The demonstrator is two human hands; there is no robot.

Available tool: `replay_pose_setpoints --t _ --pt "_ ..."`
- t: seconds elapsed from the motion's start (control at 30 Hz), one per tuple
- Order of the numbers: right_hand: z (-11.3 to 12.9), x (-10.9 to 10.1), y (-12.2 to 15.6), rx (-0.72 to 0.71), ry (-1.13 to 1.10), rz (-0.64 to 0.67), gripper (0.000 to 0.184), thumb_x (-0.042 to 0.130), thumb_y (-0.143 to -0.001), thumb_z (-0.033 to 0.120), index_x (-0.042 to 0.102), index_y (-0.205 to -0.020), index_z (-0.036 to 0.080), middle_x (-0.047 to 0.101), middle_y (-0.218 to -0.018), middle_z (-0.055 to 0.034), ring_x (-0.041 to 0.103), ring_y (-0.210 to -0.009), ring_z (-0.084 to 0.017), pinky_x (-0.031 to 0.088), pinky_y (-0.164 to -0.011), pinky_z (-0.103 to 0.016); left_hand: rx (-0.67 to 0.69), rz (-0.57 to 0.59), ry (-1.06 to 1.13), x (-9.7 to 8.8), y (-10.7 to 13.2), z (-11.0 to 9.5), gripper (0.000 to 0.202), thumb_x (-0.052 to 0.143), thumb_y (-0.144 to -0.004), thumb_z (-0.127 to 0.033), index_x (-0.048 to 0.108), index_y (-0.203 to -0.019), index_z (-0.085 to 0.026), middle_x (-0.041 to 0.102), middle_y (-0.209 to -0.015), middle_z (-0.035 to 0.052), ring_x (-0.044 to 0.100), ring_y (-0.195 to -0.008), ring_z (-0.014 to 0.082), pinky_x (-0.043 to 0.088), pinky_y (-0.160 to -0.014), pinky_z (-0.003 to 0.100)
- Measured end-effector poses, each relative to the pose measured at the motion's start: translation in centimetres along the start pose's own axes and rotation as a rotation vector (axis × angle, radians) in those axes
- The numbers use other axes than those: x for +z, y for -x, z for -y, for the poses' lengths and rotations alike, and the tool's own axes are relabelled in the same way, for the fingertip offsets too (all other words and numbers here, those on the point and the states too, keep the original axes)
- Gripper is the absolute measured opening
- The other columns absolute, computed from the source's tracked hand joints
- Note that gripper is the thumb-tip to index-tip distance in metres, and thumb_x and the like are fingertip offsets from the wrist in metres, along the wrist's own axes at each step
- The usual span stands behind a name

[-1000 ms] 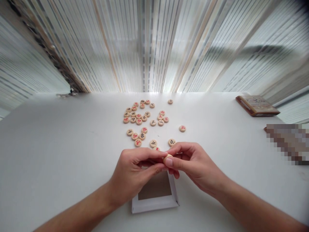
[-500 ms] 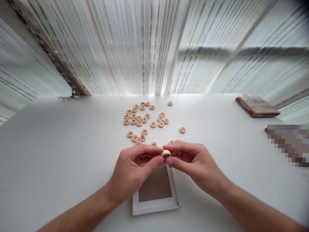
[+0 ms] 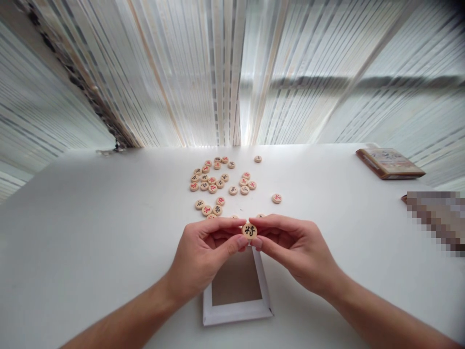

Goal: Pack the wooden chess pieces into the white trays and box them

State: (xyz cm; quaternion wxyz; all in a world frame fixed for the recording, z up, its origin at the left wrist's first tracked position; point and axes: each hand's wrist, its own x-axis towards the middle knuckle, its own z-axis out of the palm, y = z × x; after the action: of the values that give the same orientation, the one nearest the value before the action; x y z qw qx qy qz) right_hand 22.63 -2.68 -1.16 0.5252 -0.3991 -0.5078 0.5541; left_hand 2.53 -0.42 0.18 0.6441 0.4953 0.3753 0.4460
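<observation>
My left hand [image 3: 205,254] and my right hand [image 3: 294,247] meet above the table, both pinching one round wooden chess piece [image 3: 249,230] between thumb and forefinger. Its face, with a black character, is turned up towards me. Directly beneath my hands lies a shallow white box tray [image 3: 238,311] with a brown bottom. Beyond my fingers several more wooden pieces [image 3: 218,182] with red or black characters lie scattered flat on the white table [image 3: 90,228].
A brown box lid [image 3: 389,164] lies at the table's far right edge. A blurred patch [image 3: 436,218] sits on the right side below it. Striped curtains [image 3: 232,72] hang behind the table.
The piece has been turned in my fingertips from edge-on to face-up, so its black character now shows. My hands have lifted slightly.
</observation>
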Motion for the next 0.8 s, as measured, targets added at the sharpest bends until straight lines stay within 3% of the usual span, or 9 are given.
replay_pose_setpoints --t 0.33,0.47,0.63,0.8 --pt "-0.1 -0.1 0.1 0.076 -0.058 0.031 0.030 0.095 -0.080 0.026 0.086 -0.109 0.024 0.086 -0.098 -0.0075 0.083 -0.089 -0.024 0.070 -0.083 -0.034 -0.024 -0.009 0.004 0.0 0.0 0.0 0.027 0.097 -0.075 -0.018 0.087 -0.100 -0.015 0.088 -0.094 0.0093 0.085 -0.087 0.0235 0.072 -0.082 0.028" --pt "0.2 0.1 0.1 0.097 -0.054 0.030 0.029 0.096 -0.079 0.030 0.087 -0.106 0.023 0.085 -0.095 -0.0083 0.081 -0.086 -0.023 0.069 -0.078 -0.033 0.030 0.015 -0.009 -0.1 -0.1 -0.1 0.024 0.096 -0.076 -0.017 0.087 -0.098 -0.016 0.087 -0.092 0.0080 0.084 -0.085 0.0218 0.071 -0.082 0.027" --pt "0.9 0.3 0.0 0.125 -0.021 0.094 0.018 0.089 -0.087 0.038 0.089 -0.094 0.021 0.079 -0.073 -0.0048 0.071 -0.065 -0.015 0.062 -0.063 -0.024 0.098 0.010 -0.045 -0.1 0.1 0.0 0.012 0.091 -0.081 -0.015 0.087 -0.092 -0.017 0.084 -0.085 0.0047 0.082 -0.080 0.0170 0.068 -0.075 0.020" --pt "1.0 0.1 -0.1 0.160 -0.026 0.119 0.027 0.087 -0.088 0.043 0.085 -0.080 0.018 0.075 -0.067 -0.0043 0.066 -0.060 -0.013 0.056 -0.060 -0.021 0.055 0.033 -0.067 -0.2 0.3 0.2 0.022 0.094 -0.079 -0.017 0.087 -0.101 -0.017 0.085 -0.088 0.0057 0.082 -0.082 0.0178 0.069 -0.079 0.023"
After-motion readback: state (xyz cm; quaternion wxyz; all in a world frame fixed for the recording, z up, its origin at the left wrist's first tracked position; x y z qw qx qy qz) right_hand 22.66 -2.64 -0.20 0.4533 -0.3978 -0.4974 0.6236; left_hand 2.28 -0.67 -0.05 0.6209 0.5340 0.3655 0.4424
